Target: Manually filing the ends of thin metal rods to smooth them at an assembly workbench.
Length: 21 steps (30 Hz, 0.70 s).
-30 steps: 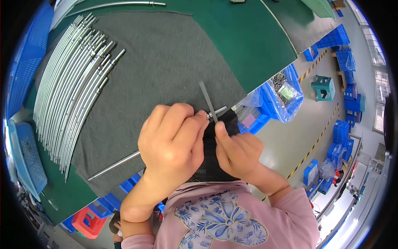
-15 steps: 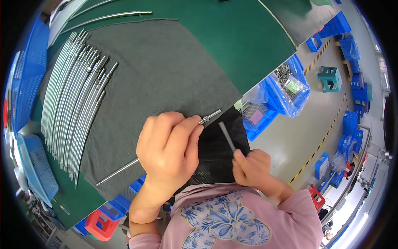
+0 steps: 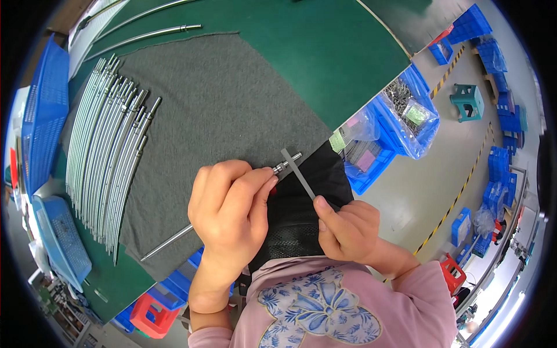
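My left hand [image 3: 229, 209] is closed round a thin shiny metal rod [image 3: 167, 242]. The rod slants from the cloth at lower left up through the fist, and its stepped, grooved end sticks out past the thumb. A slim flat grey file [image 3: 299, 176] is gripped in my right hand [image 3: 350, 229], thumb along its near end. The file crosses the rod's tip and appears to touch it. Left of my hands, a bundle of similar metal rods [image 3: 103, 156] lies side by side on the dark grey cloth [image 3: 203, 98].
The cloth covers part of a green table [image 3: 325, 46]. Blue baskets [image 3: 43, 116] stand at its left edge. Blue bins with metal parts [image 3: 426, 139] are beside the table at right. Further off are a teal stool [image 3: 467, 103] and a red stool [image 3: 152, 316].
My right hand has moved the file up and left, so it now lies across the rod's end instead of apart from it. My left hand keeps its hold on the rod.
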Motion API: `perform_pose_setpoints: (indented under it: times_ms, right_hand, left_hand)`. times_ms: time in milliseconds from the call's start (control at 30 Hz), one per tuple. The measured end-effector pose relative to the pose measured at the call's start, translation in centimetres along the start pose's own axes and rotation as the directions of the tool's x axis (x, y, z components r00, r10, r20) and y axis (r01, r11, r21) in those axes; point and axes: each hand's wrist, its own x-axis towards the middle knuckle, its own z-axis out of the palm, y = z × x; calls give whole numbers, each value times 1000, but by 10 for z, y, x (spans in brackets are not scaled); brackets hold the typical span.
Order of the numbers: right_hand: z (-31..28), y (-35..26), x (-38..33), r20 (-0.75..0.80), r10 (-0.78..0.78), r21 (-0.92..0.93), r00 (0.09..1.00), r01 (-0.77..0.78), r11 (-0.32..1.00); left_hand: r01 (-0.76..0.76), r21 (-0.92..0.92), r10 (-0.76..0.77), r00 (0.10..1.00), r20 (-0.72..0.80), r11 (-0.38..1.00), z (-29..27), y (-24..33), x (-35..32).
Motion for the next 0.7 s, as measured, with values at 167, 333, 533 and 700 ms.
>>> perform_pose_setpoints:
  times_ms: [167,333,533,700]
  right_hand:
    - [5,-3,5,-27,-22,-2,999,22,1000]
    - [5,-6,9,-5,-13,-44,1000,13,999]
    - [10,-7,22,-1,-22,-143,1000,21,989]
    - [24,-1,21,-62,-59,-162,996,48,986]
  left_hand:
    - [-3,-4,3,1000,-8,1000,0,-1,-1]
    - [-7,-7,7,1000,-19,1000,1,-2,-2]
    - [-22,-8,22,1000,-10,1000,3,-1,0]
    - [-29,-10,29,999,16,1000,3,-3,0]
